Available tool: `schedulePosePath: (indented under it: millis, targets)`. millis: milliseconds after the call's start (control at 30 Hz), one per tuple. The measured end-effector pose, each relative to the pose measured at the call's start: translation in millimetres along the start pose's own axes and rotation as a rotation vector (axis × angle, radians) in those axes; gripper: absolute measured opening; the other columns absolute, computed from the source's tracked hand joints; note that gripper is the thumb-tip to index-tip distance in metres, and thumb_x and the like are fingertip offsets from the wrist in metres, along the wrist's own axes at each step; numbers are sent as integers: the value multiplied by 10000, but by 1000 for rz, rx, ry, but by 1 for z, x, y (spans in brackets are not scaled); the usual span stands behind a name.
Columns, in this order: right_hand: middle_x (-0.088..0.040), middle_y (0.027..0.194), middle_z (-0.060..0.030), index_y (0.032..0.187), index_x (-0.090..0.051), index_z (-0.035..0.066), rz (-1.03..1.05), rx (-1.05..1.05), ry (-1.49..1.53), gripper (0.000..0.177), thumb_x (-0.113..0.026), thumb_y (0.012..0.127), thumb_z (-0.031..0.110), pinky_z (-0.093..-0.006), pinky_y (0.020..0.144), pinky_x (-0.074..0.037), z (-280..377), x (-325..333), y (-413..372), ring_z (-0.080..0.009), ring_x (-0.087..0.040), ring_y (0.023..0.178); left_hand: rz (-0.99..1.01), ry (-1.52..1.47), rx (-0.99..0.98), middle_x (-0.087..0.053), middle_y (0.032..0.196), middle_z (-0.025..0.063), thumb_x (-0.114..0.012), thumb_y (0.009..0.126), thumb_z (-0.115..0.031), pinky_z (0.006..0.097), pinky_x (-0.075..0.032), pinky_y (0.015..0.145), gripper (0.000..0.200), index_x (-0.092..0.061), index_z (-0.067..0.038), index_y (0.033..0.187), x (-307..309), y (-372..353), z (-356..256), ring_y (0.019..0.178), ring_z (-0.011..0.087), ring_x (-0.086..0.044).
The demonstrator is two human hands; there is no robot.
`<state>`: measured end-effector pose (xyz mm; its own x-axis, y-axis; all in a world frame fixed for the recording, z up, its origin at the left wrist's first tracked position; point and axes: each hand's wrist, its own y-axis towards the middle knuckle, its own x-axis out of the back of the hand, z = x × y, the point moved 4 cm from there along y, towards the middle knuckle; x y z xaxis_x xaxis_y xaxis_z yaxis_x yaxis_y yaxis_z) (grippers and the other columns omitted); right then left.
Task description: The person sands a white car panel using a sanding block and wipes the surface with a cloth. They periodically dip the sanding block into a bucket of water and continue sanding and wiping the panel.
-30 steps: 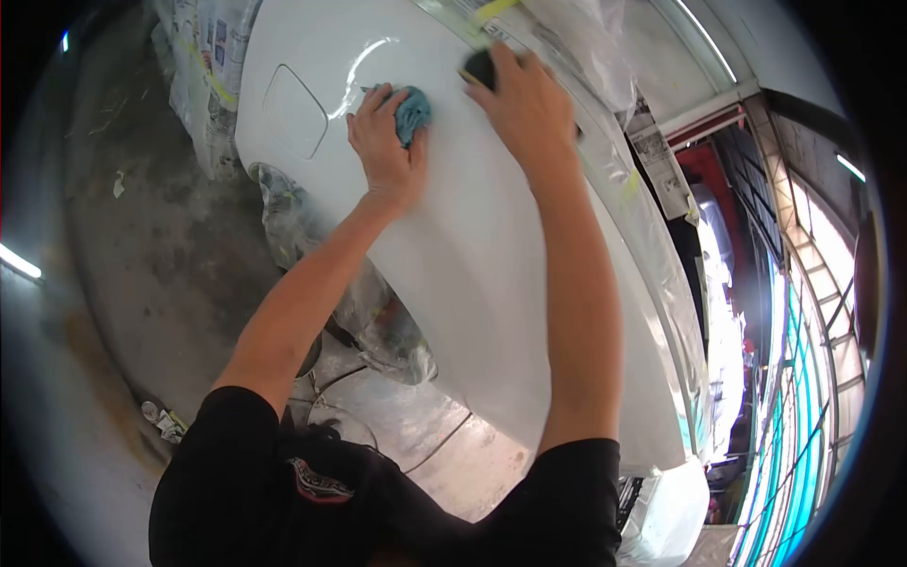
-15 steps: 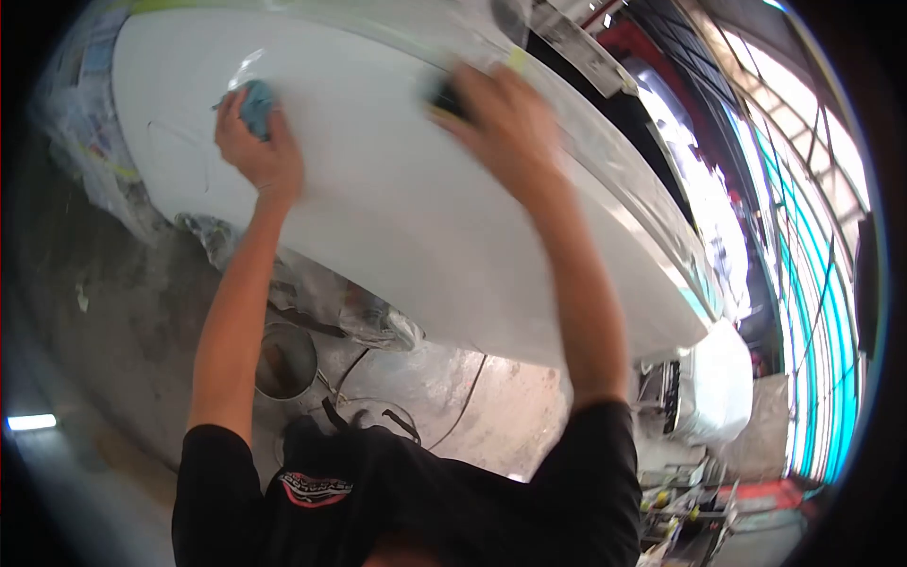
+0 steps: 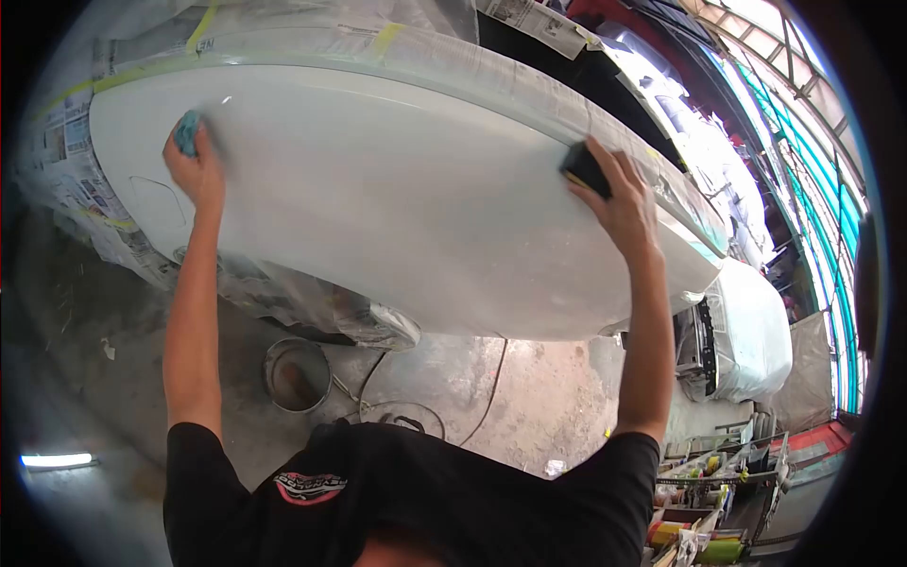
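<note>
A glossy white car body panel (image 3: 397,198) stretches across the upper view. My left hand (image 3: 196,168) presses a crumpled blue cloth (image 3: 186,131) against the panel's left part, close to the outline of a fuel flap (image 3: 159,200). My right hand (image 3: 624,203) grips a black sanding block (image 3: 585,168) held flat on the panel's upper right edge. Both arms are stretched wide apart.
Newspaper and masking tape (image 3: 66,142) cover the car around the panel, with plastic sheeting (image 3: 378,326) hanging below. A metal bucket (image 3: 296,375) and a hose (image 3: 491,397) lie on the concrete floor. Another covered white car (image 3: 751,331) and a cart of supplies (image 3: 709,510) stand at right.
The view has swung, so the panel now lies more level. My left hand with the cloth slid toward the panel's left end. My right hand with the block moved far to the right along the top edge.
</note>
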<state>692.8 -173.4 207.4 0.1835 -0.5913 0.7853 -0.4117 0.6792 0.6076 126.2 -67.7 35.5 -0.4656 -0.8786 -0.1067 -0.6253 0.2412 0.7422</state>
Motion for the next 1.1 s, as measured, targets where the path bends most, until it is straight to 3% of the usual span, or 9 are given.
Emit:
schedulePosePath:
  millis: [33,200,300,400,533,767,833,967,1100]
  targets:
    - [-658,1083,-102,1458,-587,175,-11,12,7,724,-865,800,296,-452,878,-538,-14,6,-9,-317,-653,1034,-29,-19,-10,-666,1241,170,-744,949,-232,442,-441,1055,391,-664,-27,1272,-10,-1,-13,1157,325,-605]
    - [-671,1100,-114,1454,-590,157,-32,30,35,739,-879,781,258,-456,874,-537,-28,6,-15,-334,-657,1007,224,-98,-658,-666,1241,118,-836,818,-183,471,-464,1016,443,-664,-91,1217,-85,-64,-170,1158,361,-613]
    - [-675,1117,-136,1454,-591,147,-60,61,87,737,-881,781,226,-465,873,-534,-38,-3,-16,-359,-660,1006,346,-210,-777,-637,1219,89,-862,773,-263,505,-459,1050,479,-666,-146,1194,-107,-120,-242,1170,343,-602]
    - [-647,1089,-164,1471,-570,107,-7,75,199,731,-861,800,126,-455,854,-526,-39,-4,-11,-357,-642,955,427,-238,-793,-623,1248,55,-848,791,-294,502,-449,1071,493,-664,-180,1233,-111,-130,-260,1198,323,-588]
    - [-646,1091,-146,1486,-553,102,23,97,137,695,-828,848,126,-448,856,-537,1,-11,13,-339,-655,992,456,-253,-757,-635,1274,41,-839,791,-299,503,-446,1075,488,-669,-185,1234,-93,-99,-212,1227,325,-589]
    - [-633,1058,-113,1453,-573,125,-33,219,1,691,-849,828,226,-457,835,-557,129,-63,101,-320,-662,969,256,-37,-704,-646,1298,69,-821,790,-198,508,-440,1092,482,-673,-155,1246,-33,21,-71,1249,341,-588]
    - [-626,1042,-111,1448,-572,126,-39,211,-19,694,-849,824,248,-459,837,-557,173,-82,131,-323,-661,964,248,-39,-584,-636,1314,112,-791,812,-150,491,-440,1091,461,-665,-127,1255,-15,63,-20,1252,364,-572]
    - [-626,1049,-109,1448,-561,132,-18,218,-76,688,-832,840,307,-458,840,-560,263,-114,190,-324,-665,978,-82,106,-261,-600,1353,163,-733,892,-159,487,-412,1105,433,-634,-68,1303,28,117,96,1271,401,-517]
    - [-636,1058,-117,1420,-559,124,-45,282,-73,655,-812,857,343,-458,835,-566,351,-149,251,-333,-671,995,-146,55,-163,-527,1435,230,-685,921,-131,533,-347,1152,479,-582,-26,1377,52,120,157,1374,450,-425]
